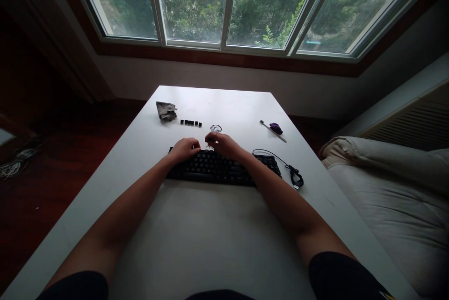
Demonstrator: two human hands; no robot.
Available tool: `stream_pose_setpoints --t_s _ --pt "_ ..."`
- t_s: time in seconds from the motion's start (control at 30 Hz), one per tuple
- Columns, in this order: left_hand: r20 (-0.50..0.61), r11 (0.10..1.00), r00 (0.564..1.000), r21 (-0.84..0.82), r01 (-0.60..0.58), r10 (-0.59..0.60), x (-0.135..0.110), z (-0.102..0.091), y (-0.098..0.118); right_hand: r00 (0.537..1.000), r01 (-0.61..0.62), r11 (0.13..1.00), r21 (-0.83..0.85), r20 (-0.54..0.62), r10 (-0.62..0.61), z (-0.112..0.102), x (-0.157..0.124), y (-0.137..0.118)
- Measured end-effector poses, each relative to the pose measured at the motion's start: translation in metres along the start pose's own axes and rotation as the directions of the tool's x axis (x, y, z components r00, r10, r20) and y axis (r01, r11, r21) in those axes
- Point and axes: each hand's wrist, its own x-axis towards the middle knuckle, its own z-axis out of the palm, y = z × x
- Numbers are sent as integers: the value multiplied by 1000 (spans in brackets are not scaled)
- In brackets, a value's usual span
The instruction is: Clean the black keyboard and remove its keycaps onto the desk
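Note:
A black keyboard (210, 169) lies flat across the white table, partly covered by my right forearm. At its upper left edge, my left hand (185, 149) is closed with bent fingers, pressing on the keyboard. My right hand (221, 144) is pinched above the keyboard's top row, just right of the left hand. Between its fingers is a small dark tool with thin wire prongs (209, 146) pointing down at the keys; its exact kind is too small to tell. Several loose black keycaps (190, 123) stand in a row beyond my left hand.
A ring-shaped object (216, 128) lies just past my right hand. A grey rag (166, 111) sits at the far left, a toothbrush (273, 132) and a crumpled purple item (276, 128) at the right. The coiled cable (295, 176) rests beside the keyboard. A sofa (382, 206) flanks the table.

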Motion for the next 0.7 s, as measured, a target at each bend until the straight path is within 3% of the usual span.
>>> stream_pose_setpoints --t_s 0.13,0.27,0.4,0.7 --pt "10 1000 1000 6 14 -14 0 0 0 988 -109 989 102 -99 119 -4 1 6" --pt "8 1000 1000 12 21 -21 0 0 1 943 -221 958 181 -212 257 3 1 9" --pt "6 1000 1000 7 3 -3 0 0 0 914 -282 910 304 -204 352 10 1 9" --pt "9 1000 1000 1 7 -7 -1 1 -1 917 -295 888 352 -158 367 19 0 2"
